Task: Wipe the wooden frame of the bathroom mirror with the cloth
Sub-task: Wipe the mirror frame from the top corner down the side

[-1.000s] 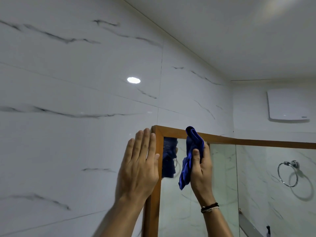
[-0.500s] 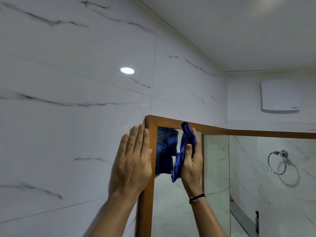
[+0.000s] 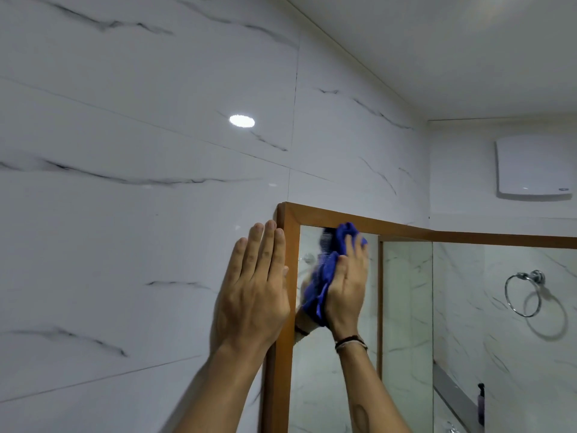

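Right grip: our right hand is clamped on the blue cloth, thumb and fingers closed around the bunched fabric, pressing it at the mirror's upper left corner.
Left grip: our left hand lies flat with fingers together and straight, holding nothing, palm on the marble wall just beside the frame's left rail.
Cloth: its top edge touches the wooden frame along the top rail, at about 1 o'clock from the left hand; the rest hangs over the mirror glass.
Frame: brown wood, upright left rail and a top rail running toward 3 o'clock.
In the way: the left hand's fingers overlap the left rail's outer edge; the right hand and cloth cover part of the glass.
Around: a white wall box at 2 o'clock; a chrome towel ring at 3 o'clock; a wristband on our right wrist.
Containers: a dark bottle stands on the ledge at 4 o'clock; we cannot tell its contents.
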Motion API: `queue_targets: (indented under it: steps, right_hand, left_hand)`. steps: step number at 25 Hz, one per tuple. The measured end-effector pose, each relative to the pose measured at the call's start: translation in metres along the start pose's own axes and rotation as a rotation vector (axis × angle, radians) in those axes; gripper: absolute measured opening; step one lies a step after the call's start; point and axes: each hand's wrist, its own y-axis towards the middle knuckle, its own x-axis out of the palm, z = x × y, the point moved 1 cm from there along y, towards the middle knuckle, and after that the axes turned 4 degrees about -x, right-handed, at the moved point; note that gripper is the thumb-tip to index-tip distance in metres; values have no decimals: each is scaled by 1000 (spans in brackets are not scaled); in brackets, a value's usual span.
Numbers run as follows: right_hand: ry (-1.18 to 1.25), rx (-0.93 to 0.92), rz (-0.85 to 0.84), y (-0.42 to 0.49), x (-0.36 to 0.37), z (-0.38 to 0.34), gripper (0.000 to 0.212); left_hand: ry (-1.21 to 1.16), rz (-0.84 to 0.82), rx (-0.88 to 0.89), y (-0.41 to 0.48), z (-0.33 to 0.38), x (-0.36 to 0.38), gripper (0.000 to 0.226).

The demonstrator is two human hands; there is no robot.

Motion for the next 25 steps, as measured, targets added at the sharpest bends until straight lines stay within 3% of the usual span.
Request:
queue_targets:
  steps: [1, 2, 5, 6, 9, 10, 13, 14, 15, 18, 19, 22, 23, 25]
  right_hand:
    - [27, 102, 33, 2, 2, -3, 62]
    - [31, 76, 38, -3, 10, -12, 61]
    - [-32, -360, -92, -35, 29, -19, 56]
    - [-47, -400, -100, -29, 24, -11, 55]
    - [-11, -16, 51, -6, 4, 2, 57]
    - [-19, 27, 63, -6, 8, -7, 58]
    - [-84, -379, -61, -32, 32, -21, 56]
    - [-74, -430, -96, -32, 29, -16, 55]
    - [-67, -387, -83, -24, 19, -8, 55]
    - [-33, 85, 93, 1, 2, -3, 60]
    - [-26, 93, 93, -2, 12, -14, 60]
    - [-27, -310, -44, -33, 31, -28, 58]
    - [-32, -359, -73, -29, 25, -23, 57]
    - [-45, -142, 18, -7, 5, -7, 59]
  left_hand:
    - [-4, 2, -10, -1, 0, 0, 66]
    - [-9, 11, -16, 0, 1, 2, 65]
    - [-9, 45, -42, 0, 2, 8, 64]
    - [-12, 37, -30, -1, 1, 9, 64]
    - [21, -7, 8, -8, -7, 8, 67]
    - [33, -19, -1, -10, -8, 8, 67]
    - [46, -11, -9, -7, -3, 4, 65]
    - [43, -13, -12, -6, -4, 2, 65]
    - [35, -21, -11, -5, -5, -1, 64]
    - [66, -55, 14, -7, -6, -7, 63]
    - [77, -67, 16, -8, -5, -8, 63]
    - [61, -37, 19, -10, -5, -4, 62]
    - [65, -42, 20, -10, -6, -3, 63]
    - [47, -81, 18, -9, -8, -7, 63]
